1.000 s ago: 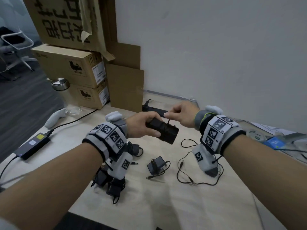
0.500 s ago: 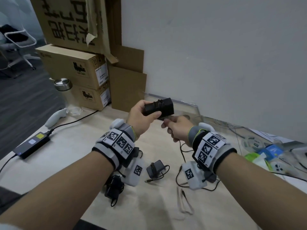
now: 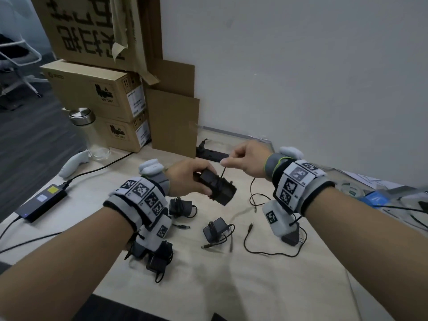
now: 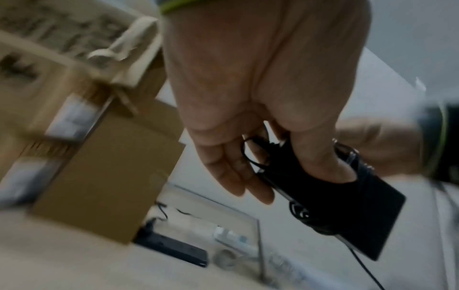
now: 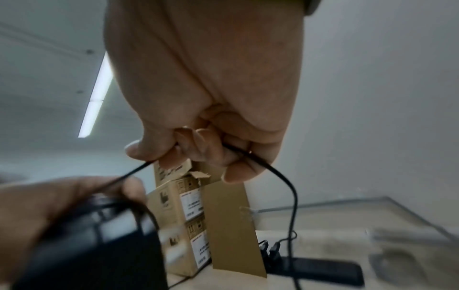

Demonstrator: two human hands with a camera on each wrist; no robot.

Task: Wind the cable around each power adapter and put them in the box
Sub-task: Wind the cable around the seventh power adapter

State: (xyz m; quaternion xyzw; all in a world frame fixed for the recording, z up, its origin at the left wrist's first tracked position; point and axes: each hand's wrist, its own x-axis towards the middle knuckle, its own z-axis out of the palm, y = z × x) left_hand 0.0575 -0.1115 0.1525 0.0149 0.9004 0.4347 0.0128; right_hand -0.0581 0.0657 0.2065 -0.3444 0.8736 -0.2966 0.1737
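Note:
My left hand (image 3: 199, 181) grips a black power adapter (image 3: 217, 189) above the table, fingers and thumb round its body (image 4: 347, 206). Several turns of thin black cable are wound around it. My right hand (image 3: 231, 159) pinches the cable (image 5: 285, 180) just above and right of the adapter; the free length hangs to the table (image 3: 252, 200). More adapters lie on the table: one wound (image 3: 180, 207), one with loose cable (image 3: 215, 231), a cluster (image 3: 157, 260) under my left wrist. The clear box (image 5: 372, 201) stands at the back right.
Cardboard boxes (image 3: 97, 93) are stacked at the back left, with a glass bottle (image 3: 90, 133) and a white controller (image 3: 74, 163) before them. A power strip (image 3: 210, 155) lies against the wall. A laptop brick (image 3: 44, 202) sits at the left edge. Clutter fills the right (image 3: 375, 198).
Both hands have come down from a raised position. My right hand went from under the adapter back to above it, carrying the cable around. The adapter now tilts down to the right.

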